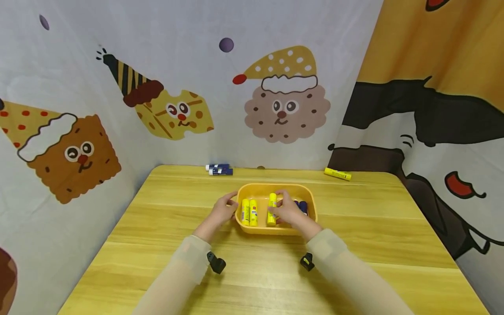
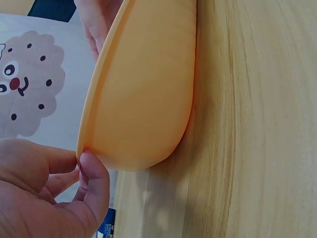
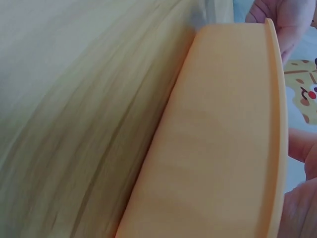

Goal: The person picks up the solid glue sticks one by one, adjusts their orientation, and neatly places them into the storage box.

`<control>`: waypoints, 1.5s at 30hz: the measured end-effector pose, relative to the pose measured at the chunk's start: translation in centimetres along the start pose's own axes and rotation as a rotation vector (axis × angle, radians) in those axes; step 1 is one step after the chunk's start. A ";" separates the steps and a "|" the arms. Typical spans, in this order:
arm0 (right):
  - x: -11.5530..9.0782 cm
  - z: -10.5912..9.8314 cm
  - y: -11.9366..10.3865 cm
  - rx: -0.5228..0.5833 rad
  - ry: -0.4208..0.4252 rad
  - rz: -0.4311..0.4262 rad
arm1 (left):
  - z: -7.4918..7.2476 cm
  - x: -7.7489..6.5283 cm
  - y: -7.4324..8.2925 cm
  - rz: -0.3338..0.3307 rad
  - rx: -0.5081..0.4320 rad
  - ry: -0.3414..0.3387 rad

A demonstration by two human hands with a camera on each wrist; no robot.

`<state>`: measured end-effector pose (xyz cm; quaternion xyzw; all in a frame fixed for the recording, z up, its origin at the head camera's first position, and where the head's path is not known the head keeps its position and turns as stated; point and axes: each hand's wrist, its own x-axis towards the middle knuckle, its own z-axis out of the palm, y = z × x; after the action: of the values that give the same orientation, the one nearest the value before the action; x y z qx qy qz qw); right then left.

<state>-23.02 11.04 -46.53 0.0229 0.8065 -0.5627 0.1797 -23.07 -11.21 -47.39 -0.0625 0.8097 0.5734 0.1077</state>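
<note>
An orange plastic bin point(image 1: 271, 230) sits on the table, with my left hand point(image 1: 223, 208) at its left end. In the left wrist view the thumb and fingers of the left hand point(image 2: 59, 191) pinch the bin's rim point(image 2: 94, 94). Over the middle of the bin, my right hand point(image 1: 290, 211) holds a yellow glue stick point(image 1: 272, 202) between thumb and fingers. Two more yellow glue sticks, one point(image 1: 245, 212) beside the other point(image 1: 253, 213), lie in the left part. Dark blue sticks point(image 1: 302, 207) lie at the right, partly hidden by the right hand.
Two dark blue sticks with white ends point(image 1: 221, 172) lie near the back edge of the wooden table point(image 1: 177, 192). Another yellow glue stick point(image 1: 337, 174) lies at the back right. A curtain point(image 1: 197, 39) with cartoon prints hangs right behind the table.
</note>
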 end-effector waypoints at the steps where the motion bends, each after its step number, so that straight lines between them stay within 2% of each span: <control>1: 0.1 0.3 0.1 -0.001 -0.001 -0.002 | 0.0 0.0 0.0 0.002 0.002 0.000; 3: 0.3 0.7 0.1 -0.013 0.004 0.000 | 0.0 -0.1 0.0 0.000 0.007 0.002; 8: 0.4 1.5 -0.1 -0.121 0.015 -0.006 | 0.0 -0.1 0.0 -0.002 0.016 0.004; 16: 1.1 2.3 0.1 -0.235 0.011 -0.004 | 0.0 0.0 -0.1 -0.009 -0.019 0.003; 25: 1.8 3.2 0.2 -0.246 -0.004 0.035 | 0.0 0.0 -0.3 -0.009 -0.021 -0.001; 32: 1.7 3.5 -0.5 -0.254 -0.001 0.044 | -0.1 -0.4 0.1 0.037 -0.022 -0.007; 39: 1.7 3.7 -0.6 -0.309 0.001 0.023 | -0.1 0.0 0.0 -0.007 -0.013 -0.002; 45: 1.6 3.7 -0.6 -0.320 -0.008 0.022 | 0.0 0.0 0.0 -0.008 -0.004 -0.001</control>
<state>-23.71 7.19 -47.63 0.0005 0.8849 -0.4249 0.1907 -23.06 -11.20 -47.43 -0.0656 0.8082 0.5748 0.1105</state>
